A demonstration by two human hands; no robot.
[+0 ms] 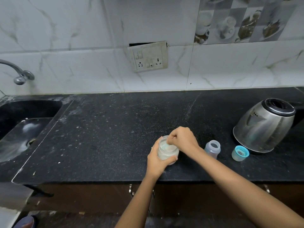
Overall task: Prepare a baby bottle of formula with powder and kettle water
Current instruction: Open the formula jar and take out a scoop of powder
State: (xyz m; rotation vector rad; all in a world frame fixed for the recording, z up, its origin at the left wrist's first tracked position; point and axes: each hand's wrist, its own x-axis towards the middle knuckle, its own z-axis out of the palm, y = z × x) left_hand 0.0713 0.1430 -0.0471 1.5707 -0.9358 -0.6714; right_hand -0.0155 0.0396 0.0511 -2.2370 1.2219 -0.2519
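Powder jar [168, 153], clear and open at the mouth, on the black speckled bench [107, 129], near the front edge and a little right of centre. My left hand [157, 161] grips it from the near left side, with fingers and thumb curled round its wall. My right hand [182, 139] sits over the jar's mouth, its fingertips bunched and pinching the handle of a pale blue scoop [165, 146], whose bowl lies down in the white powder.

Baby bottle [212, 149], uncapped and upright, just right of my right wrist and apart from the jar; whether it holds anything I cannot tell. Bottle cap [240, 153], translucent with a blue ring, stands on the bench to the right of the bottle, close to the foot of the kettle but not touching it. Steel kettle [264, 127], its top ringed in black, at the right of the bench behind the cap.

Dark sink [32, 109] set into the bench at the far left, with a metal tap [19, 74] on the marbled wall tiles above it. Socket plate [148, 57] on the wall at centre, sitting askew with a dark gap along its top edge.
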